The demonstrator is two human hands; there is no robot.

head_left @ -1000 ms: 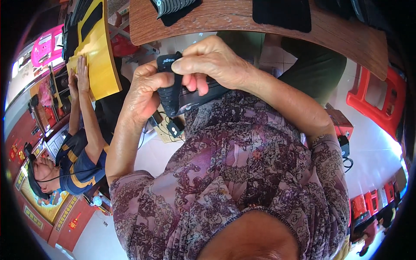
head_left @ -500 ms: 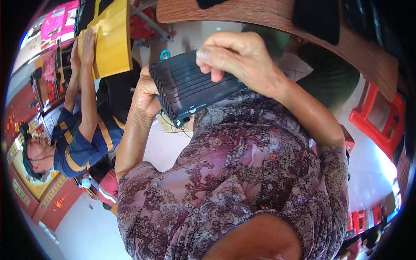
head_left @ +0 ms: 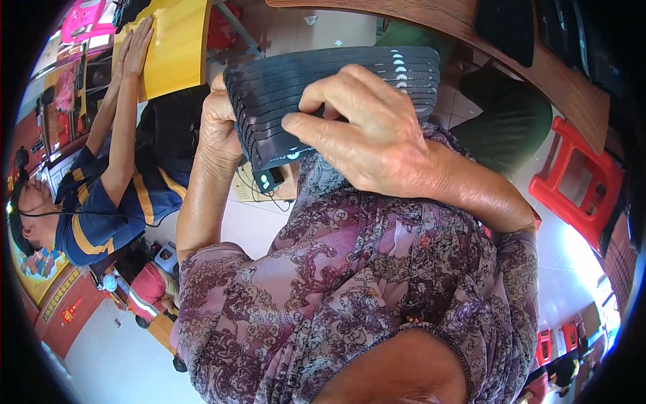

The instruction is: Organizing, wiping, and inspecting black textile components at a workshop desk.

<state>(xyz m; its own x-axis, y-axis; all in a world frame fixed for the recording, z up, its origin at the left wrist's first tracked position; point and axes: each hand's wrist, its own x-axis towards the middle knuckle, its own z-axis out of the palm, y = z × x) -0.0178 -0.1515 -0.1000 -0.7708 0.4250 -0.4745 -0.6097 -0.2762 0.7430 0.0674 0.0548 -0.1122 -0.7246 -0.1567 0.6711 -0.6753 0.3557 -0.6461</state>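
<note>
A fanned stack of thin black sheets (head_left: 276, 84), perhaps flat pouches, is held up in front of my body. Small white marks run along its right part and lower edge. My left hand (head_left: 219, 121) is closed around the stack's left end, fingers partly hidden behind it. Over the middle of the stack lies my right hand (head_left: 377, 138), its fingers bent and apart, the tips at the face of the sheets. Nothing shows pinched between them.
A wooden table (head_left: 410, 12) curves across the top, with more black sheets (head_left: 505, 30) on it. At left, a co-worker's hands (head_left: 138, 50) rest on a yellow surface (head_left: 178, 50). A red stool (head_left: 582, 178) stands at right. Below the stack is a small black box (head_left: 268, 178) with cables.
The stack has spread out to the right into a wider fan, showing a row of white marks. My right hand has moved lower, and its fingers have opened from a curl.
</note>
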